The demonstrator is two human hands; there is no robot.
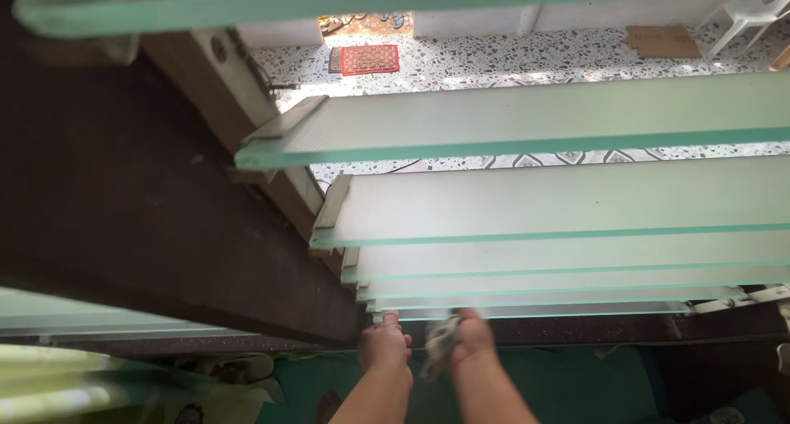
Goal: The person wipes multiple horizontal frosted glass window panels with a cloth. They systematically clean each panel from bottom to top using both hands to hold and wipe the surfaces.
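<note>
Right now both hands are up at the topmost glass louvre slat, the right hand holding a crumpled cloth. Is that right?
Not quite. The head view shows the left hand and right hand, with its crumpled cloth, at the lowest glass louvre slat, not the topmost.

Louvre slats stacked above two hands

The glass slats [535, 202] were set one above another, right of the wooden frame [123, 193]; both hands were placed beneath the lowest slat [535, 312], the cloth [442, 342] held in the right hand [471, 340], the left hand [383, 344] beside it.
</note>
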